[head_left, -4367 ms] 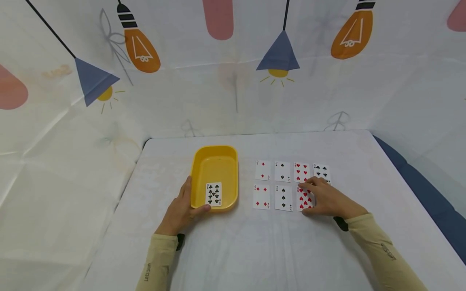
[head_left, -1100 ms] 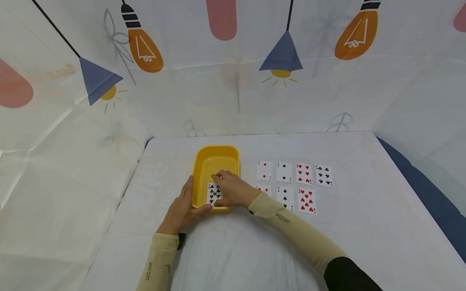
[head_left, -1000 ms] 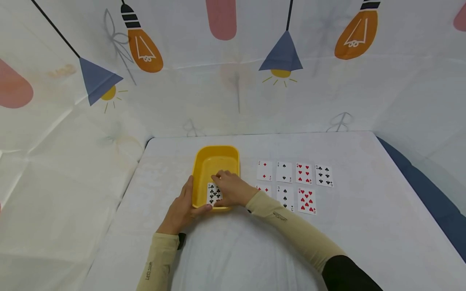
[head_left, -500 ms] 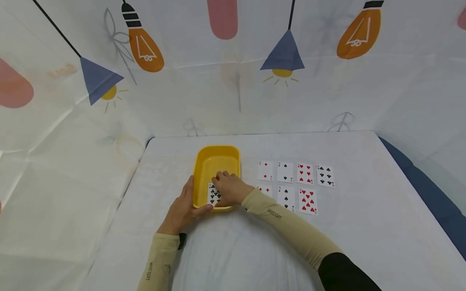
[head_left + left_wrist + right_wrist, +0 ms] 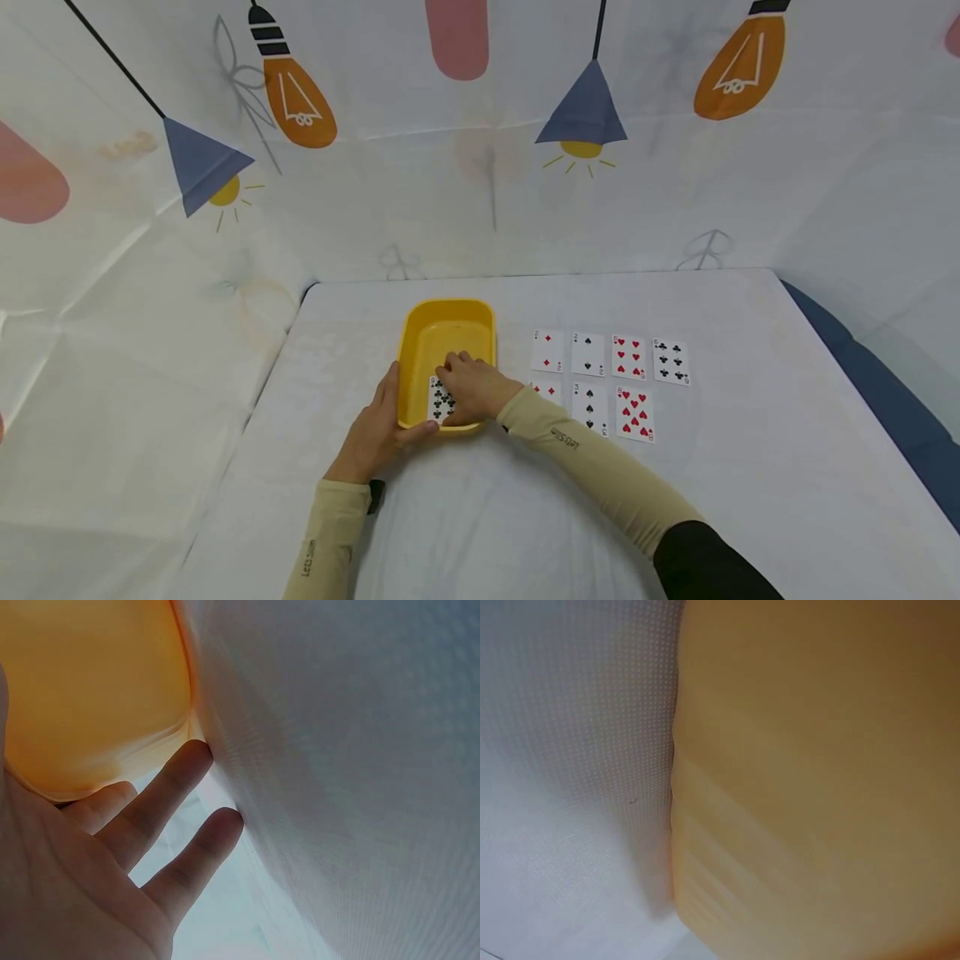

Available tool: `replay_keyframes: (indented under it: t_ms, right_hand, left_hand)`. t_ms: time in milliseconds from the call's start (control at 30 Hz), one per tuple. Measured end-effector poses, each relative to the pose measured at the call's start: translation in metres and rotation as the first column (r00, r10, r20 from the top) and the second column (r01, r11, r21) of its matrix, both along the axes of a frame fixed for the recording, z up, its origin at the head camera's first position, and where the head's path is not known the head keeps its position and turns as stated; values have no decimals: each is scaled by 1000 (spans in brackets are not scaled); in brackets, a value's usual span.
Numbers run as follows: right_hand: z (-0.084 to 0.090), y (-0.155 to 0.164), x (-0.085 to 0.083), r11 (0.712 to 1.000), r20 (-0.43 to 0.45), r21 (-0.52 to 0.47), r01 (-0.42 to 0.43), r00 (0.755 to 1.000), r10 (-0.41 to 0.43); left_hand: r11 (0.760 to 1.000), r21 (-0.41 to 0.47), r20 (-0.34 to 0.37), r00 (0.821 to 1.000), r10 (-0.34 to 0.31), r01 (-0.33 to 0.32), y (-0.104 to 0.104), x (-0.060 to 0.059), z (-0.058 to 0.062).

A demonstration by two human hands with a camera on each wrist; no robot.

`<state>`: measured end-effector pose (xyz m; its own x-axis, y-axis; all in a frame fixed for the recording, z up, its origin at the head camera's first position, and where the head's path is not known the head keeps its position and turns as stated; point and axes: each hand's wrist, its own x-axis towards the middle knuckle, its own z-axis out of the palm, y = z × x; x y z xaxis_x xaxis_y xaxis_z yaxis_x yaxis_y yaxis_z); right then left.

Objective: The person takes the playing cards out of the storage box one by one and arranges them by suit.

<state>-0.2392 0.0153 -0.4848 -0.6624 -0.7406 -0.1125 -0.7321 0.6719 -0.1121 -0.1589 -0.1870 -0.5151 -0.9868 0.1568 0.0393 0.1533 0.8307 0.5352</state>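
A yellow tray [image 5: 448, 333] stands on the table with a face-up clubs playing card [image 5: 437, 402] at its near end. At the tray's near left corner is my left hand [image 5: 375, 433], its fingers along the outer side and its thumb on the near rim. Those fingers [image 5: 169, 791] look straight and spread in the left wrist view. My right hand [image 5: 474, 390] reaches into the tray, fingers curled at the card's far end and thumb at its near end, covering its right part. In the right wrist view the tray wall [image 5: 802, 772] fills the right side, with no hand showing.
Right of the tray, several face-up cards lie in two rows, among them the two of spades [image 5: 588, 354], six of clubs [image 5: 671, 362] and eight of hearts [image 5: 635, 414]. My right sleeve [image 5: 585, 454] partly covers the four of diamonds [image 5: 547, 391]. A printed curtain [image 5: 487, 192] hangs behind the table.
My right hand has left the eight of hearts and moved left into the tray onto the clubs card. Over the last second it shifts only slightly. The left hand stays at the tray.
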Motion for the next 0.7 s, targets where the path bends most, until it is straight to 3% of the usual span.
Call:
replay_keyframes:
  t_ms: [367, 700]
  right_hand:
    - [-6, 1, -2, 999, -63, -1, -33, 997, 33]
    - [-11, 3, -1, 989, -102, -128, -78, 993, 65]
  left_hand:
    - [1000, -4, -3, 1000, 4, -4, 0, -1, -2]
    - [1000, 5, -3, 1000, -5, 5, 0, -1, -2]
